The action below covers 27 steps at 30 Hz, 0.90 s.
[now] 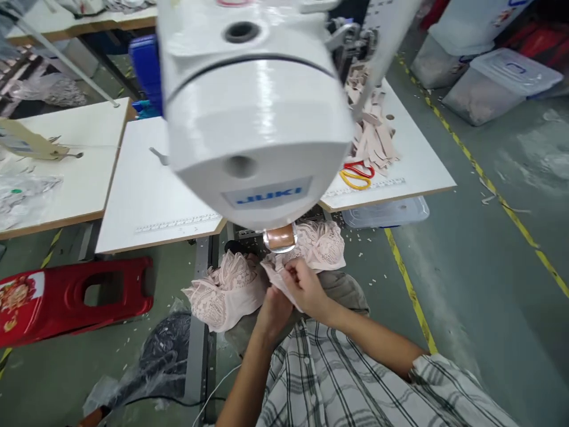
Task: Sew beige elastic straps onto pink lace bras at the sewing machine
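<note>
A white Juki sewing machine head point(253, 107) fills the upper middle of the view, seen from above. Below it, in my lap, lies a heap of pale pink lace garments point(226, 290). My right hand point(304, 287) pinches an edge of the pink lace fabric point(320, 246) just under the machine's front. My left hand point(273, 311) is beneath the right one, fingers curled under the same fabric and partly hidden. A roll of brown tape point(280, 238) sits at the machine's lower edge, right above my hands.
White table tops point(146, 196) extend left and right of the machine. Pink fabric strips point(373, 133) and red and yellow scissors handles point(358, 175) lie on the right table. A red plastic stool point(75, 296) lies at left, a black plastic bag point(164, 356) below it, clear bins point(498, 83) at upper right.
</note>
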Each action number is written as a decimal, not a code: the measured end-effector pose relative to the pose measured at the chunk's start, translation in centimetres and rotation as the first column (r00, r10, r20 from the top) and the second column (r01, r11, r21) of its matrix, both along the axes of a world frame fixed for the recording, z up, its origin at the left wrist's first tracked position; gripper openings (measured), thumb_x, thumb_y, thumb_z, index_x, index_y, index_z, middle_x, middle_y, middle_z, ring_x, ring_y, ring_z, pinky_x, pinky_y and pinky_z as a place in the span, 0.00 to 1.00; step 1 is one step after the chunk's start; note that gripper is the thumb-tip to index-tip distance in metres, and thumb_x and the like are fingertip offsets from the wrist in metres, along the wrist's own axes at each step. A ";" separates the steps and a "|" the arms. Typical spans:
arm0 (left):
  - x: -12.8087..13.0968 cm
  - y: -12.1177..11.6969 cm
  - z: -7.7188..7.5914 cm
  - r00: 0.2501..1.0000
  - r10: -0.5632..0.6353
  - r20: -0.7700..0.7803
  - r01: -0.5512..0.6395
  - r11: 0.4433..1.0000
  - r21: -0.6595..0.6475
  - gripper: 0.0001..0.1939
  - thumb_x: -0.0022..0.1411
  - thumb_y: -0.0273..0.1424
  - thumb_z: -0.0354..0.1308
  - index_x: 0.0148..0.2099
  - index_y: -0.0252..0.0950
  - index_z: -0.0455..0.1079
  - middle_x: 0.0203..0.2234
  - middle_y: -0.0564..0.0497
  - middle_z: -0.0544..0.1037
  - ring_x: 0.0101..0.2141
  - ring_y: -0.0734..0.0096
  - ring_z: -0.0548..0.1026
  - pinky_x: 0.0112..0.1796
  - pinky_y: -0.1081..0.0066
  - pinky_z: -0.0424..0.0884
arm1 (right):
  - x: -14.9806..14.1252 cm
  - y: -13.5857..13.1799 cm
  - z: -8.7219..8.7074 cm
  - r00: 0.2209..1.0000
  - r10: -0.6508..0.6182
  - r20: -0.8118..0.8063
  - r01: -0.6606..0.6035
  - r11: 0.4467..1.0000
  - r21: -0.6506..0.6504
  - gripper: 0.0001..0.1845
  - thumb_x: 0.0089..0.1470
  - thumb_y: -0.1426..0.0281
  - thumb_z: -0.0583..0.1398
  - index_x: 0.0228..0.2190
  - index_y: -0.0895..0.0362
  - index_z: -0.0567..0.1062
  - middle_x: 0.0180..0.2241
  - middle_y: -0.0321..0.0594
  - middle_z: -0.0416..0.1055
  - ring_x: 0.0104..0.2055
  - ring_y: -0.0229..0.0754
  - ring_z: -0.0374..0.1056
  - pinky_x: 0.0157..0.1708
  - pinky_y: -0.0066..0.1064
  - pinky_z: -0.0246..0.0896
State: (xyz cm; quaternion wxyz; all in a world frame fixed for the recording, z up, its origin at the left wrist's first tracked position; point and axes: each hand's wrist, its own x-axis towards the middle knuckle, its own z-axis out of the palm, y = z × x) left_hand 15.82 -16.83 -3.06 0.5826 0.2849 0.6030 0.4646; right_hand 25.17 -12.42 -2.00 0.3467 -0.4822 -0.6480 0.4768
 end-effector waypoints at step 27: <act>-4.3 2.0 6.4 0.996 -0.090 0.012 0.090 0.996 0.012 0.19 0.59 0.48 0.63 0.35 0.35 0.71 0.21 0.54 0.74 0.19 0.77 0.66 0.23 0.76 0.62 | 7.1 3.0 3.6 0.985 -0.086 0.147 0.065 0.988 0.143 0.05 0.60 0.68 0.55 0.33 0.54 0.70 0.22 0.32 0.65 0.23 0.36 0.60 0.25 0.28 0.57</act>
